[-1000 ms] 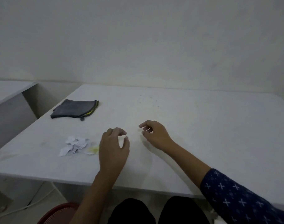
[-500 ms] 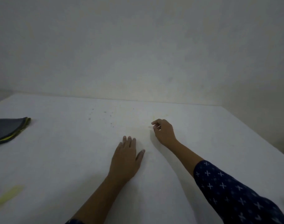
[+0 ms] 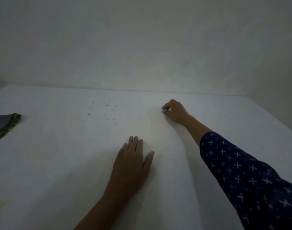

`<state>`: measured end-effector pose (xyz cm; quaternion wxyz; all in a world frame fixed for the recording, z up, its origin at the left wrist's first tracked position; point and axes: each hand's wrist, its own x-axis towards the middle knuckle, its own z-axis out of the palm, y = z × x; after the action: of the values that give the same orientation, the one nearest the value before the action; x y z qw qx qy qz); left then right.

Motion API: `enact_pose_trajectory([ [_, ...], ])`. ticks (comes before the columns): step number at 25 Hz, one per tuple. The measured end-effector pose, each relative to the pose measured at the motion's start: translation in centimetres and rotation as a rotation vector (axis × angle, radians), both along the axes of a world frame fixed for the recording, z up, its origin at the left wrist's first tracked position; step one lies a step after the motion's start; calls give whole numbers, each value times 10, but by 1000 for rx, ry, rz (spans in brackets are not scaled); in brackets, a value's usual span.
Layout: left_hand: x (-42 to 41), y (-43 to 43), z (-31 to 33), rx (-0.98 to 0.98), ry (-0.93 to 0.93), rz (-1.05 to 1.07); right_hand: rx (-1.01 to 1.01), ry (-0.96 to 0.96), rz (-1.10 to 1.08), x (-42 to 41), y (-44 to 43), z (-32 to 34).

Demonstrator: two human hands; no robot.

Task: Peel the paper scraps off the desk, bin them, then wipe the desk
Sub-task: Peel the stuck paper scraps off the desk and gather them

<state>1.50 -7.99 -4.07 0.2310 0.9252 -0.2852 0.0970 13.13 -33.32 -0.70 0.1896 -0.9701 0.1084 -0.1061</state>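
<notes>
While the left hand [image 3: 132, 165] lies flat on the white desk [image 3: 59, 155], grip spread wide and holding nothing, the right hand [image 3: 175, 111] rests farther back, fingertips [image 3: 164, 108] pinched narrow against the surface; whether a paper scrap sits in that grip cannot be told. A grey cloth [image 3: 4, 125] lies well left of both grips.

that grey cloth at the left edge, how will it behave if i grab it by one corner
The cloth lies folded flat in soft layers, so it would likely go floppy and unfold when lifted. It looks thin, so probably light. On the smooth desk it should slide easily if pushed.
</notes>
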Motion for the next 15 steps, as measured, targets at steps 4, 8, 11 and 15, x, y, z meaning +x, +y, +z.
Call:
enact_pose_trajectory([
  [4, 1, 1, -2, 22, -25, -11, 138, 0, -46, 5, -2, 9],
  [8, 1, 1, -3, 54, -37, -18, 167, -3, -43, 4, -1, 8],
  [11, 1, 1, -1, 50, -13, -18, 232, -59, -28, 0, 2, 9],
  [15, 1, 1, 0, 35, 4, -18, 863, -152, 24, -21, 27, 29],
])
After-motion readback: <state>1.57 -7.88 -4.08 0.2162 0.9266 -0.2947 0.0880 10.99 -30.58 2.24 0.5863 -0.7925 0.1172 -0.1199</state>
